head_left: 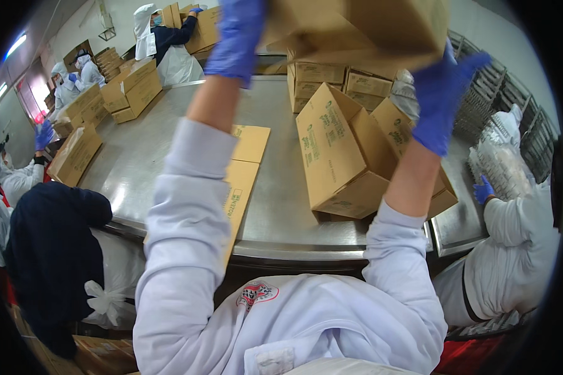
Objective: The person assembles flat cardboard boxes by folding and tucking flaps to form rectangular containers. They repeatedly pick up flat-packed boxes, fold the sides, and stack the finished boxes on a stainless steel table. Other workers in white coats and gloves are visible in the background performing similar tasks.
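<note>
I hold a brown cardboard box [356, 28] up high at the top of the view. My left hand [236, 37], in a blue glove, grips its left side. My right hand [443, 94], also blue-gloved, grips its lower right corner. Both white sleeves reach up from the lower edge. Under the raised box, a folded-up brown carton [334, 153] lies tilted on the steel table [281, 212]. A flat unfolded carton [244, 169] lies on the table behind my left forearm.
More cartons [356, 81] stand at the table's back, and others [131, 90] at its far left. Several people in white coats work around it: one at the far end [162, 44], one at right [519, 250], one in a dark hood [50, 244] at left. Wire racks [500, 100] stand right.
</note>
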`<state>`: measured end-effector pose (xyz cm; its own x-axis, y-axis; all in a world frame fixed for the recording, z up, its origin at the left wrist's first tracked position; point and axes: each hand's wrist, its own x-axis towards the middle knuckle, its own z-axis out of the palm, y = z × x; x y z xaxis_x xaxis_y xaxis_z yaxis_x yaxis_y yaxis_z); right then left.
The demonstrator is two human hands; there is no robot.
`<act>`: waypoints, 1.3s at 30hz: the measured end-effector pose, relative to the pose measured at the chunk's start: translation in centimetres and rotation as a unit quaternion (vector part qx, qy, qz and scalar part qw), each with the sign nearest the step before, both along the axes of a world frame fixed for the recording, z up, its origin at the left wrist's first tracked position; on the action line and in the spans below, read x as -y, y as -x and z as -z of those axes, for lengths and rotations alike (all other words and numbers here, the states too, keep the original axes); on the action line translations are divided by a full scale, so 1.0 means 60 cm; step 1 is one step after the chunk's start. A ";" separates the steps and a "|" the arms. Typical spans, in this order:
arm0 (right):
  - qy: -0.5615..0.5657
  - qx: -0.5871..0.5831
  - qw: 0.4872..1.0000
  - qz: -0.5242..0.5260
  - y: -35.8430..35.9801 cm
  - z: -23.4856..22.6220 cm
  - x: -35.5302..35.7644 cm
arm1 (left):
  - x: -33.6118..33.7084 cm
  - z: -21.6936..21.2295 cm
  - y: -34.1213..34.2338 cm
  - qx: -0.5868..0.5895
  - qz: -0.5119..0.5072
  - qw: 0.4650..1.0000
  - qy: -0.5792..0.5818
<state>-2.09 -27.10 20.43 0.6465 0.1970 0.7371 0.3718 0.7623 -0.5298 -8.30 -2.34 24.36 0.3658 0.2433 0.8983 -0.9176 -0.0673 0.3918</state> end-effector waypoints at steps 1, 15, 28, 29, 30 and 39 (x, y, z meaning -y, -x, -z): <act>-0.006 0.014 1.000 0.007 -0.013 0.006 0.036 | 0.038 0.016 0.007 -0.040 0.134 0.989 0.042; 0.214 0.012 0.780 0.588 -0.090 0.286 0.271 | 0.228 0.321 -0.173 -0.289 0.240 0.865 0.331; 0.457 0.195 0.769 0.403 -0.049 0.146 0.000 | 0.109 0.447 -0.092 -0.408 -0.146 0.873 0.223; 0.451 0.247 0.752 0.413 -0.032 0.152 -0.025 | 0.100 0.460 -0.075 -0.369 -0.184 0.881 0.230; 0.443 0.298 0.733 0.421 -0.013 0.158 -0.049 | 0.085 0.472 -0.063 -0.338 -0.235 0.889 0.200; 0.581 0.419 0.594 0.366 0.071 0.273 -0.145 | 0.068 0.601 0.054 -0.386 -0.127 0.904 0.133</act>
